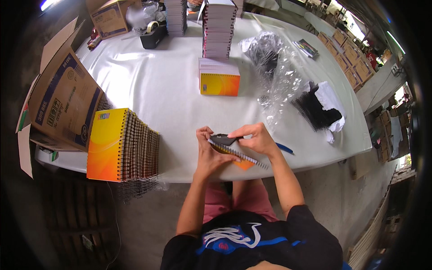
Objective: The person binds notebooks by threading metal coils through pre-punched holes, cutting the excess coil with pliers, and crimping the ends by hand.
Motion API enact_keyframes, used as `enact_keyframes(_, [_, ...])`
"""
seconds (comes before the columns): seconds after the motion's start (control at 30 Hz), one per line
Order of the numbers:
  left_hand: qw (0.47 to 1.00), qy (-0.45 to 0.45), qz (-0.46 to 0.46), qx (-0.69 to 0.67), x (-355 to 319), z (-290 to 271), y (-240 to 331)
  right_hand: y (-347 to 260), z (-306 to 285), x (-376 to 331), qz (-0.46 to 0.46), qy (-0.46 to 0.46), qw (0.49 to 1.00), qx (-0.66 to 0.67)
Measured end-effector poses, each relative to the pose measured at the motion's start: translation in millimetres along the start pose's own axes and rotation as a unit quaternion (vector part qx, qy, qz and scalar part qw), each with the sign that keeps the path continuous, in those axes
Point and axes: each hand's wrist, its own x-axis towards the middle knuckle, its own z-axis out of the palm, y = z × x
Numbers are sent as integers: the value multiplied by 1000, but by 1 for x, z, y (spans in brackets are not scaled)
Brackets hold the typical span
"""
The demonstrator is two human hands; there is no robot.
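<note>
A white desk [153,85] carries the surrounding items. Left edge: a row of orange-yellow spiral notebooks [121,146] standing on end, beside an open cardboard box [63,101] tipped on its side. Centre: a short stack of notebooks [219,77] with an orange cover facing forward, behind it a tall stack [219,29]. Right: crumpled clear plastic wrap [279,76] and a bundle of black spiral bindings [315,110] with white paper. Far left: a black tape dispenser [154,33].

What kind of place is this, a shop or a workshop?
Most likely a small notebook-binding or packing workshop: stacks of spiral notebooks cover the white table, loose black binding coils lie nearby, and cardboard cartons stand around.
</note>
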Motion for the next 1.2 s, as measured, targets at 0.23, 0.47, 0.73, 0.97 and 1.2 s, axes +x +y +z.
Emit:
enact_keyframes(0.23, [1000, 6, 20, 3, -2, 1, -3, 0, 2, 0, 72, -40, 995, 55])
enact_keyframes(0.47, [968, 25, -151, -199, -11, -15, 8, -1, -29, -69, 145, 135, 922, -332])
enact_keyframes(0.73, [957, 164, -105, -215, -15, 0, 51, 19, 6, -154, 155, 216, 872, -411])
enact_keyframes(0.97, [985, 168, 16, -24, -16, 3, 68, -86, 20, -109, 19, 214, 958, -191])
enact_keyframes(1.2, [982, 175, 76, 8, -16, 6, 72, -96, 35, -100, -7, 181, 936, -302])
